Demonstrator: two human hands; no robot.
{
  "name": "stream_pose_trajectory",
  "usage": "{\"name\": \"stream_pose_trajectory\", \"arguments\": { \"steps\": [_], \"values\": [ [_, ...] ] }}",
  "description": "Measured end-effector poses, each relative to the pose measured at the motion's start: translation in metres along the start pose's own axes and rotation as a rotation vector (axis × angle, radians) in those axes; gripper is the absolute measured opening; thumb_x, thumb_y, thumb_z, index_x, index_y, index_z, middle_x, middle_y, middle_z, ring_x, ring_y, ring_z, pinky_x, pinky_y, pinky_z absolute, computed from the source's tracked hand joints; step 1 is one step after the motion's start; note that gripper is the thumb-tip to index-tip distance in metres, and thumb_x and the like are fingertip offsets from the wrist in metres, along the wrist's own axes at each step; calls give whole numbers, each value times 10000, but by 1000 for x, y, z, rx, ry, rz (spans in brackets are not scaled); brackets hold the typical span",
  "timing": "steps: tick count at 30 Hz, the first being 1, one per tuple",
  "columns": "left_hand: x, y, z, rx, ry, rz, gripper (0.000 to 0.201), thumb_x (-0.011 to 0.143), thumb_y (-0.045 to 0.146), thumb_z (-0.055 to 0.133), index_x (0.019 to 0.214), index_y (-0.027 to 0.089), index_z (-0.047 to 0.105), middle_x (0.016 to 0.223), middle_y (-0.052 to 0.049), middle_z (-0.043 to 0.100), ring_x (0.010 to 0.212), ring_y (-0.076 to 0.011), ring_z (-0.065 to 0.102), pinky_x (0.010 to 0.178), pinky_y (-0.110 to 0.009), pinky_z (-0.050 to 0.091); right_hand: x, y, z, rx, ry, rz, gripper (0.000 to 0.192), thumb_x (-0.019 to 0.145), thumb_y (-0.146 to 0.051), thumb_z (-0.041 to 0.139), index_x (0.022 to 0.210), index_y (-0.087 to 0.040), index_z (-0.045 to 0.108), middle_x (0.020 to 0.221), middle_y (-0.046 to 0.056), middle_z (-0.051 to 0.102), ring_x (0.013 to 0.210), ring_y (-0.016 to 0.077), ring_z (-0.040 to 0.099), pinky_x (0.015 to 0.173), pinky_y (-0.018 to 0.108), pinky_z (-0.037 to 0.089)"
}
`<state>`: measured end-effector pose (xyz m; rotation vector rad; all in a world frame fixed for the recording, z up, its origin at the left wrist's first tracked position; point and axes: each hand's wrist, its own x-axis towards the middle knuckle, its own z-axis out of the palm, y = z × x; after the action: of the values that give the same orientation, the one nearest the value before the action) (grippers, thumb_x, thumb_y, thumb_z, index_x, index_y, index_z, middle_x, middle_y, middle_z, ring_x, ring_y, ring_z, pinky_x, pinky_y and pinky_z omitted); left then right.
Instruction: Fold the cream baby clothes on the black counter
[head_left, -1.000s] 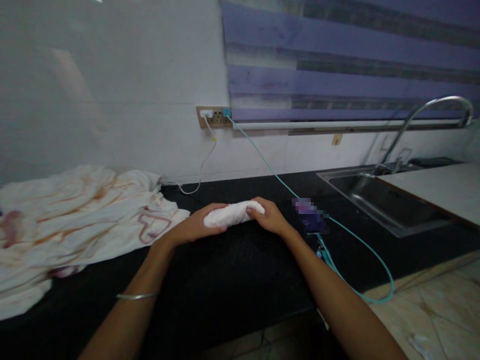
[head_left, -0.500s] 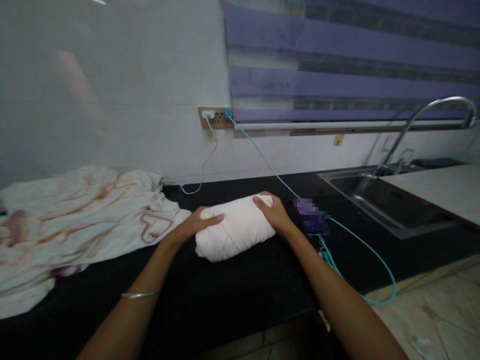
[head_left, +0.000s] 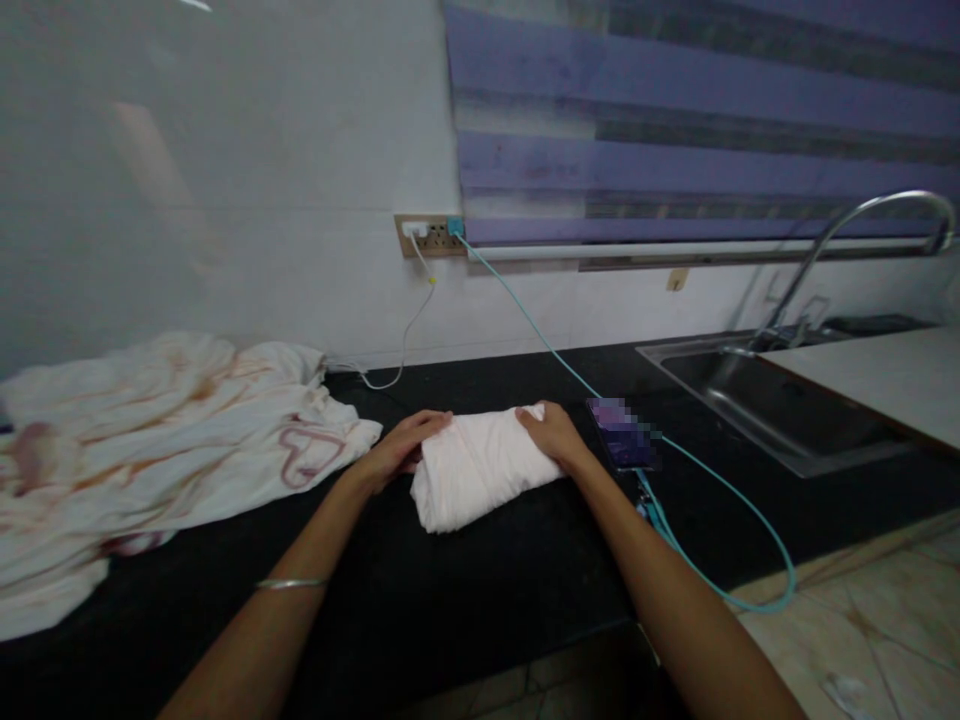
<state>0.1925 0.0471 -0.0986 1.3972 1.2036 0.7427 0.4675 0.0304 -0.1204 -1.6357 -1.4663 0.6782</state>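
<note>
A small white folded cloth (head_left: 480,470) lies on the black countertop (head_left: 465,590) in front of me. My left hand (head_left: 401,445) rests on its left end, fingers laid over the top edge. My right hand (head_left: 551,435) presses on its right end. Both hands grip the cloth's far corners. A thin bangle (head_left: 289,584) circles my left forearm.
A large crumpled white sheet with red heart prints (head_left: 150,440) covers the counter's left. A phone (head_left: 621,445) on a teal cable (head_left: 720,540) lies right of my right hand. A steel sink (head_left: 772,400) with a curved tap (head_left: 862,230) is at the right. A wall socket (head_left: 431,235) holds two plugs.
The cloth went from a tight roll held up between my hands to a wider folded bundle laid flat on the counter. Both hands have stayed at its ends.
</note>
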Motion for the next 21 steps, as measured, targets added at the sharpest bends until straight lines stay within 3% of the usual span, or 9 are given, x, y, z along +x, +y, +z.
{"name": "stream_pose_trajectory", "arguments": {
  "steps": [2,4,6,8,11,14,17,21],
  "values": [
    [5,-2,0,65,90,23,719,766,737,726,1261,226,624,829,-1,659,591,-134,560,487,-225,351,-1,0,-1,-49,45,-12,282,945,-436,626,945,-158,674,927,101,722,861,216,665,771,298,484],
    [9,-3,1,195,281,120,736,793,702,720,1318,207,576,957,-44,695,700,-174,633,567,-275,458,-4,-1,-3,-108,109,-36,340,960,-424,608,1137,-139,662,1051,141,721,978,248,680,866,335,507],
    [9,-2,4,397,449,318,685,833,620,720,1345,192,564,1148,-100,708,947,-241,691,799,-375,561,-9,-4,-6,-186,186,-105,481,952,-394,613,1336,-105,583,1226,196,667,1147,294,645,984,400,498],
    [7,-1,9,561,496,521,553,903,539,666,1335,201,595,1281,-112,691,1163,-273,660,1040,-454,523,-13,-9,-7,-255,249,-212,582,937,-348,616,1445,-86,510,1385,237,565,1301,332,557,1083,460,458],
    [3,-3,25,642,404,682,447,992,492,551,1345,229,628,1372,-89,674,1301,-256,611,1178,-464,453,-19,-17,-4,-256,239,-402,541,951,-262,550,1471,-119,506,1453,210,512,1381,307,488,1148,460,426],
    [5,-12,40,769,189,743,520,1024,528,488,1457,250,566,1504,-78,602,1451,-257,496,1251,-486,384,-25,-23,7,-223,116,-556,484,970,-202,479,1448,-138,531,1416,167,566,1357,247,511,1158,399,429],
    [11,-22,45,942,-12,752,542,1058,537,392,1499,258,536,1605,-64,507,1545,-258,370,1306,-535,280,-32,-25,20,-294,-30,-567,419,994,-196,442,1382,-122,582,1351,161,626,1294,231,557,1139,377,437],
    [18,-27,37,999,-91,766,547,1079,523,324,1535,277,497,1657,-36,433,1570,-218,322,1337,-498,220,-37,-25,27,-470,-127,-499,409,1051,-256,377,1341,-123,632,1343,168,652,1300,247,559,1154,408,405]
  ]
}}
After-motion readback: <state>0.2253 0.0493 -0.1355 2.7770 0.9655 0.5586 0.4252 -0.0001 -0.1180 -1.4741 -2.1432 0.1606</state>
